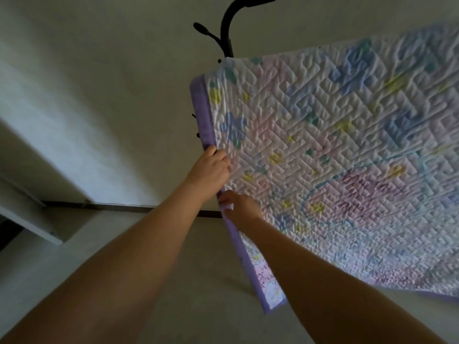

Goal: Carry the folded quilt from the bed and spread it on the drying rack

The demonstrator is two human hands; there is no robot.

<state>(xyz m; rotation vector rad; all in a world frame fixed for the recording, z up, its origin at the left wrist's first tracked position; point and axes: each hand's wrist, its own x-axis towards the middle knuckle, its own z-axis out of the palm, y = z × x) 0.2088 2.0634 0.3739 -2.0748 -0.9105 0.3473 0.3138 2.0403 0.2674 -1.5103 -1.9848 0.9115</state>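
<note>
Both arms reach forward; left grip (pixel 211 167) and right grip (pixel 238 207) curl closed.

Both of your forearms are bare right up to the bottom edge of the view, with no sleeve showing on either. Your left hand (pixel 211 170) wears a thin ring on one finger. Your right hand (pixel 239 207) shows nothing worn on the part that is visible.

No text can be read; the quilt (pixel 335 157) bears purple marks too blurred to make out
</note>
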